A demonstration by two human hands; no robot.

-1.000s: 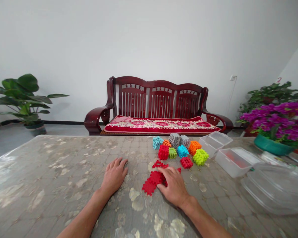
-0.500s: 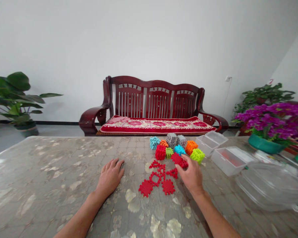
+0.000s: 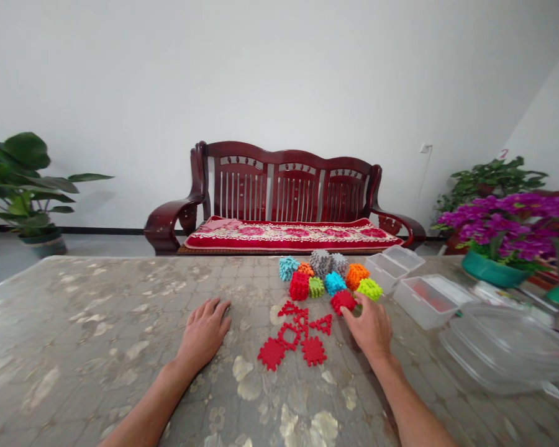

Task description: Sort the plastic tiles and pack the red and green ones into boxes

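Across the tabletop (image 3: 121,347), the right hand (image 3: 370,326) curls against a red block (image 3: 341,301).

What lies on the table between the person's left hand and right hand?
In the head view, flat red toothed pieces, some solid and some hollow, lie between the left hand and right hand.

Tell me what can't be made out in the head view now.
In the head view:
Lime block: its lower part, hidden by the right hand.
Red block: gripped or merely touched; the contact is too small to tell.
Red contents of the clear box: shapes, too blurred.
Potted plant: outer leaves, cut off by the left edge.
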